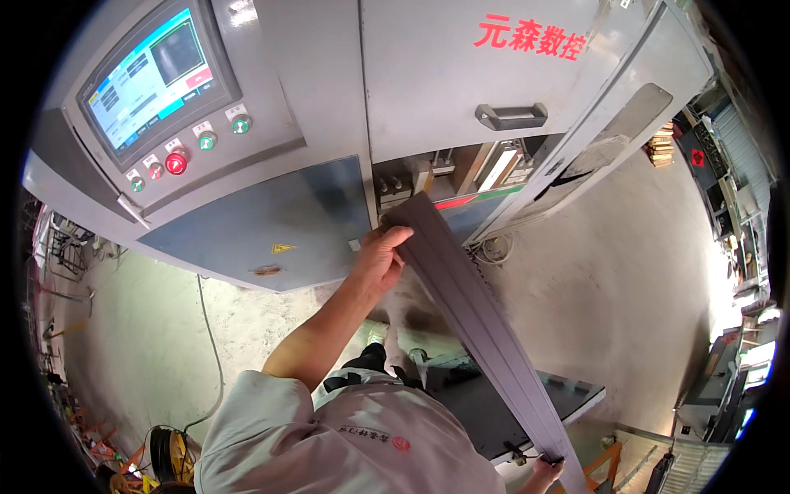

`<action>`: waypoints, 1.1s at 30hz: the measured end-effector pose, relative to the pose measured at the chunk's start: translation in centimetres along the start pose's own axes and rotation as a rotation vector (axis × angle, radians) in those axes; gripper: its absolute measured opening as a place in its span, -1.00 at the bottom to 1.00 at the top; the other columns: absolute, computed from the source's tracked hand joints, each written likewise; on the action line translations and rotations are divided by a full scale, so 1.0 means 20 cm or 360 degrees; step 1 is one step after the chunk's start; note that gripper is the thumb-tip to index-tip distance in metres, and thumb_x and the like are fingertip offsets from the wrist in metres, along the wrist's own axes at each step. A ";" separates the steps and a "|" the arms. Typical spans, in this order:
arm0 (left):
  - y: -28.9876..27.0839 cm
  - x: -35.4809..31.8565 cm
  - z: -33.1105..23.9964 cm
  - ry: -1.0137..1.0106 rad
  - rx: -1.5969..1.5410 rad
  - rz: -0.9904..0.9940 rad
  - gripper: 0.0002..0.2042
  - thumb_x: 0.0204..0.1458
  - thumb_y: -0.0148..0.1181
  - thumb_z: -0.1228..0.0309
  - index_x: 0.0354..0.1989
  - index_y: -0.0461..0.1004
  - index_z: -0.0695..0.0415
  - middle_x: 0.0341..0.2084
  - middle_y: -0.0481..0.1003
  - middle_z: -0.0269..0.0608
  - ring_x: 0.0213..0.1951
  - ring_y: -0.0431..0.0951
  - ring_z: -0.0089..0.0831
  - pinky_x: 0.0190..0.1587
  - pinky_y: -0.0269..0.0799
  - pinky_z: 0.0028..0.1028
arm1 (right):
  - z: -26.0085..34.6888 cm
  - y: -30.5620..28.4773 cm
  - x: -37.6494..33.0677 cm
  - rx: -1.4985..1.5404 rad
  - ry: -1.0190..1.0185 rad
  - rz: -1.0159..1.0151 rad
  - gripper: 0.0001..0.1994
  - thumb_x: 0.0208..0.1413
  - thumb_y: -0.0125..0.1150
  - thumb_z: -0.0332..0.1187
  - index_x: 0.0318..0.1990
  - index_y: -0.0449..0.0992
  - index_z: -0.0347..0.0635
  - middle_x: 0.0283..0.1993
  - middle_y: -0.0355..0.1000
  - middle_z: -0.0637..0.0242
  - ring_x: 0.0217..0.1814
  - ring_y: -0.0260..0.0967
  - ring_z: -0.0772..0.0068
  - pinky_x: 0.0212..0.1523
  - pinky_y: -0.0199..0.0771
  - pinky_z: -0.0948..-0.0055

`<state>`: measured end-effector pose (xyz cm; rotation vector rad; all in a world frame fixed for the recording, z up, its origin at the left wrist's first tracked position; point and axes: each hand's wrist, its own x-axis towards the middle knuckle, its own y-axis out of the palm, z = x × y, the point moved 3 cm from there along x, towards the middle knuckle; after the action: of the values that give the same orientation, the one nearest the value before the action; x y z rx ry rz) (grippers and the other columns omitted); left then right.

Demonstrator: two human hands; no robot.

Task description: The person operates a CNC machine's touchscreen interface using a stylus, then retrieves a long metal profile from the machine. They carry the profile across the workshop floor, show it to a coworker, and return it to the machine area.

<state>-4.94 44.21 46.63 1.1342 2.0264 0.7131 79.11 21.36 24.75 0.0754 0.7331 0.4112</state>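
Left fingers [393,239] grip grey strip [477,317] near machine [329,99]; right fingers [550,468] clasp its lower end.

we see a pale, stained concrete floor [625,272] carrying the grey machine cabinet [271,222]; a thin cable [212,346] trails across it, and coiled white wires [494,247] lie by the cabinet's foot.

- Strip [477,321]: long, flat and narrow, grey-purple with shallow lengthwise ridges.
- It slants from upper left to lower right, held off the floor.
- Its upper end lies under the left fingers [393,239], which curl over its edge.
- Its lower end sits just above the right fingers [550,466].
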 end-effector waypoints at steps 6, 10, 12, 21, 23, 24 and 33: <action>-0.16 0.01 0.00 -0.0087 -0.0146 0.0044 -0.79 0.07 0.16 0.50 -0.10 0.50 0.22 -0.19 0.59 -0.20 -0.18 0.61 -0.40 -0.19 0.55 -0.47 | 0.25 0.17 -0.39 0.0329 -0.0154 -0.0035 -0.61 0.14 0.09 -0.15 0.05 0.53 -0.12 0.11 0.48 0.21 0.14 0.41 0.11 0.18 0.39 0.04; -0.13 0.00 -0.06 -0.0112 -0.0442 0.0132 -0.79 0.05 0.20 0.51 -0.12 0.52 0.20 -0.18 0.59 -0.23 -0.14 0.60 -0.42 -0.06 0.54 -0.43 | 0.53 0.20 -0.60 0.0515 -0.0413 0.0164 -0.60 0.18 0.08 -0.08 0.03 0.52 -0.14 0.08 0.49 0.21 0.11 0.42 0.09 0.14 0.42 0.00; -0.14 -0.02 -0.11 -0.0084 -0.0572 0.0121 -0.79 0.06 0.20 0.50 -0.11 0.52 0.19 -0.16 0.59 -0.23 -0.08 0.59 -0.40 0.08 0.49 -0.35 | 0.61 0.19 -0.74 0.0063 -0.0869 0.0447 -0.52 0.21 0.09 -0.02 0.04 0.43 -0.28 0.04 0.41 0.11 0.06 0.36 0.18 -0.05 0.47 0.13; -0.36 -0.31 -0.28 -0.0084 -0.0794 0.0275 -0.51 0.09 0.12 0.16 0.16 0.36 0.14 0.07 0.47 -0.16 0.12 0.44 -0.19 0.25 0.29 -0.15 | 0.38 0.21 -1.54 -0.1017 -0.1978 -0.0448 -0.56 0.13 0.24 -0.07 -0.04 0.48 -0.28 -0.20 0.50 0.24 -0.26 0.44 0.34 -0.30 0.48 0.20; -0.39 -0.46 -0.34 -0.0008 -0.0773 0.0233 -0.47 0.03 0.16 0.10 0.14 0.37 0.15 0.04 0.49 -0.13 0.10 0.46 -0.17 0.23 0.31 -0.14 | 0.14 0.21 -1.63 -0.1260 -0.1990 -0.0334 -0.57 0.11 0.25 -0.08 -0.05 0.50 -0.26 -0.20 0.51 0.25 -0.25 0.44 0.35 -0.28 0.48 0.19; -0.42 -0.53 -0.37 0.0010 -0.0766 0.0198 -0.47 0.02 0.15 0.11 0.13 0.38 0.15 0.03 0.49 -0.12 0.08 0.48 -0.16 0.22 0.33 -0.14 | 0.00 0.20 -1.66 -0.1388 -0.1976 -0.0242 -0.58 0.11 0.26 -0.08 -0.06 0.50 -0.26 -0.20 0.51 0.25 -0.24 0.44 0.36 -0.26 0.48 0.18; -0.64 -1.34 -0.68 0.0242 -0.0465 0.0209 -0.53 -0.02 0.15 0.19 0.01 0.41 0.25 -0.12 0.54 -0.04 -0.09 0.57 -0.19 0.03 0.51 -0.20 | -0.95 -0.51 -1.67 -0.2473 -0.1772 0.0552 -0.63 0.05 0.33 -0.11 -0.11 0.57 -0.19 -0.19 0.55 0.27 -0.18 0.45 0.43 -0.16 0.47 0.14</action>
<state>-11.91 12.98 53.54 1.0734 1.9030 1.1519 47.67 -2.35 29.60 -0.9775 -0.8273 1.0443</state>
